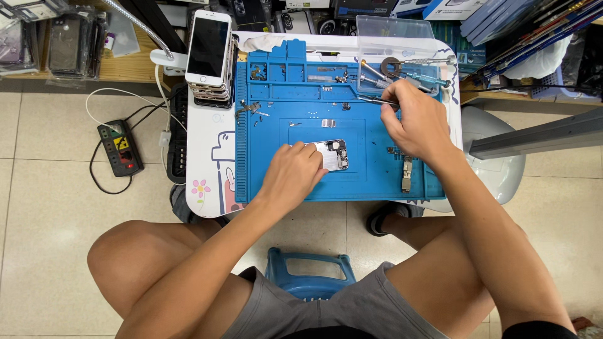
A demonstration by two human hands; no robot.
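My left hand (pixel 294 174) presses flat on the opened silver phone chassis (pixel 333 154), mid-way across the blue silicone repair mat (pixel 276 182); my right hand (pixel 416 119) pinches a thin dark-tipped screwdriver (pixel 374 100) at the far right; a stack of white-faced phones (pixel 210 53) sits far left.

The left hand (pixel 294 172) lay palm down with fingers curled and forearm angled up from the lower left, while the right hand (pixel 414 119) reached farther forward, fingers pinched together, its forearm extended from the lower right.
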